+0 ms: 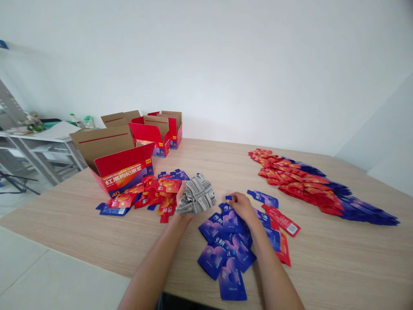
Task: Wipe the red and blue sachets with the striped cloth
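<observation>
My left hand (184,216) holds a crumpled grey, black and white striped cloth (197,194) above the table, and most of its fingers are hidden behind the cloth. My right hand (242,206) is closed at the spout end of a blue pouch (231,220), thumb and fingertips pinching its top. That pouch lies over several other blue pouches (213,257) spread between my forearms. Just right of my right wrist are a red pouch (282,219) and a blue pouch (263,198). Left of the cloth is a loose heap of red and blue pouches (161,193).
An open red cardboard box (125,172) stands at the left, with more open boxes (155,133) behind it. A long row of overlapping red and blue pouches (309,185) runs along the right. A white wall (226,73) rises behind the wooden table (322,258).
</observation>
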`<state>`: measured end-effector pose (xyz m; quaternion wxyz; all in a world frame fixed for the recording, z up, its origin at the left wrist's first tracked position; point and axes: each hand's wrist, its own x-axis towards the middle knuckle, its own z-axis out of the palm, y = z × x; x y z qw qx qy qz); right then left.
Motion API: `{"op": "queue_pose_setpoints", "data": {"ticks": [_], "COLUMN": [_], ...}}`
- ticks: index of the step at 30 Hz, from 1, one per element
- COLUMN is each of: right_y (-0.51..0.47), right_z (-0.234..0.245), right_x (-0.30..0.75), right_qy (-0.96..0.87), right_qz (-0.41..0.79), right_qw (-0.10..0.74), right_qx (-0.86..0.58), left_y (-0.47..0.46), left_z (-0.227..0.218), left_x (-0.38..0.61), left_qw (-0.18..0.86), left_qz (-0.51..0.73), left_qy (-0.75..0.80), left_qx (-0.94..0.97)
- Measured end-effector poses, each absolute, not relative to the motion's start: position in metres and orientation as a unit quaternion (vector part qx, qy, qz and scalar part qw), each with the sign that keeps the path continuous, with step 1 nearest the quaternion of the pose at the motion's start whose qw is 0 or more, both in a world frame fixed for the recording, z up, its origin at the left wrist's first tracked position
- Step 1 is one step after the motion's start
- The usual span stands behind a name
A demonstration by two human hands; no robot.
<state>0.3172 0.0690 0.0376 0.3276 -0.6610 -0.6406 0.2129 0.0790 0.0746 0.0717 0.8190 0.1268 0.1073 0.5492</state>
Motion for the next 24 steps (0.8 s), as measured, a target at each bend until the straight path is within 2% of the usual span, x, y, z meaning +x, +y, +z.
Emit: {"op": "queue_pose_setpoints", "data": {"ticks": [6, 12, 19, 24], "right_y": [0.057, 0.060, 0.066, 0.062], "right_z": [0.063, 0.062, 0.044, 0.050], "right_x": [0.312, 0.287, 0.271, 0.269], "right_qy": [-0.650, -0.587, -0.534, -0.546], "right_qz": [0.270, 0.226, 0.165, 0.149], "right_qw": [0.452, 0.561, 0.605, 0.617], "right_qx": [-0.547, -0.539, -0.568, -0.547], "left_y": [0.073, 0.050, 0.032, 0.034], "left_z": [0.066, 0.067, 0.068, 0.067], "left_x": [0.089, 0.111, 0.126, 0.123], "left_qw": [0.824, 0.894, 0.915, 0.914], "left_qz": [0.541, 0.406, 0.341, 0.352], "left_qy": [0.107, 0.111, 0.136, 0.110], "left_qx": [0.126, 0.156, 0.166, 0.168]}}
